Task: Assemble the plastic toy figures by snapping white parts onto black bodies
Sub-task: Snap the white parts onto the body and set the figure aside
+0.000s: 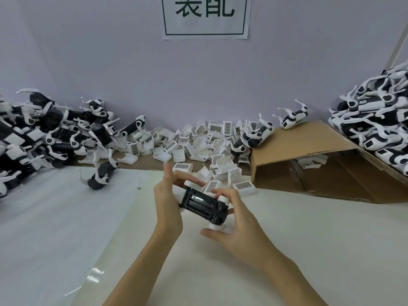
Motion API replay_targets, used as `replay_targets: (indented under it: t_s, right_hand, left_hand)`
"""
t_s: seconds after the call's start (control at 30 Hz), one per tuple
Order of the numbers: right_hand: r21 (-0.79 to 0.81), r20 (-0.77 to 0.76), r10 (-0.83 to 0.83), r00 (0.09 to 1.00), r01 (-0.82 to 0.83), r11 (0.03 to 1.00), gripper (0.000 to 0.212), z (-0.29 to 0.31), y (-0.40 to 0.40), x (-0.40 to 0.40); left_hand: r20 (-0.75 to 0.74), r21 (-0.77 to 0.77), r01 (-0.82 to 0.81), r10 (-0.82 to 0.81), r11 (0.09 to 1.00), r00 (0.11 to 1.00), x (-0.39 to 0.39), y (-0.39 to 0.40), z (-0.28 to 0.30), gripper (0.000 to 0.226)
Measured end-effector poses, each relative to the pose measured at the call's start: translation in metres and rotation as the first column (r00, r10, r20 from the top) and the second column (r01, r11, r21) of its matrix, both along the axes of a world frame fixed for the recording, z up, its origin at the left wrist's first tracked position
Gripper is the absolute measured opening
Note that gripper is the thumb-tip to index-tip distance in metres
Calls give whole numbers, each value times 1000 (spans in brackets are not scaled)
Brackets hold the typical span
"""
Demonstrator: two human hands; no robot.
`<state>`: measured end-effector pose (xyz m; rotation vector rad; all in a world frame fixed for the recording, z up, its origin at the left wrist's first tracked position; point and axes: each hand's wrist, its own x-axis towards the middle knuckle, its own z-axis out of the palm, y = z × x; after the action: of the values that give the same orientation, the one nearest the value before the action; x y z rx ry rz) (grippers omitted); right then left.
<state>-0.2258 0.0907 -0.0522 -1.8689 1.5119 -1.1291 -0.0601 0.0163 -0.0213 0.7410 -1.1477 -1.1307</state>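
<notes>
Two hands, left hand and right hand, gripping one black body

Can't see the black body's left end, my left hand covers it. Wall sign cut off by top edge. Both figure piles run off frame. Labels on white parts too small to read.
</notes>
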Motion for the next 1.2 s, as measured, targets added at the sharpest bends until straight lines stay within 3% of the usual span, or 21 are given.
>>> replay_targets:
  t_s: [0.13, 0.27, 0.43, 0.53, 0.63, 0.73, 0.83, 0.97, 1.1, 1.2]
  right_hand:
    - [-56, -26, -37, 999, 36, 998, 79, -9, -2, 7]
    - [-116, -34, -12, 999, 8, 993, 78, -11, -1, 8]
    - [22, -62, 20, 998, -19, 1000, 109, -10, -3, 12]
    - [7, -269, 39, 962, -38, 999, 82, -12, -4, 5]
    - [-76, -475, 9, 880, -51, 996, 54, -14, -6, 3]
    - [-126, -516, -81, 853, 18, 992, 39, -14, -9, 4]
    - [-166, -455, -135, 880, 66, 984, 16, -13, -10, 1]
    - [-97, -255, -141, 956, 120, 988, 7, -7, -5, -4]
    - [18, 60, -199, 978, 199, 980, 26, 5, -4, -11]
    - [88, 336, -252, 908, 236, 968, 46, 10, -5, -12]
  left_hand:
    - [-181, 111, 114, -93, 987, 979, 9, -6, 0, 86]
    - [-265, 151, 107, -64, 983, 962, 9, -7, 4, 80]
    - [-370, 198, -11, 85, 980, 925, 18, -9, 10, 76]
    - [-484, 289, -83, 220, 954, 847, 30, -16, 11, 73]
    - [-499, 401, -94, 303, 911, 812, 40, -21, 9, 67]
    - [-443, 478, -118, 354, 871, 824, 40, -22, 8, 64]
    - [-407, 458, -147, 354, 877, 842, 36, -23, 6, 66]
    - [-417, 421, -123, 312, 899, 854, 28, -22, 3, 64]
    - [-435, 423, -93, 292, 901, 852, 25, -23, 1, 66]
    - [-448, 441, -57, 274, 896, 851, 23, -22, 1, 66]
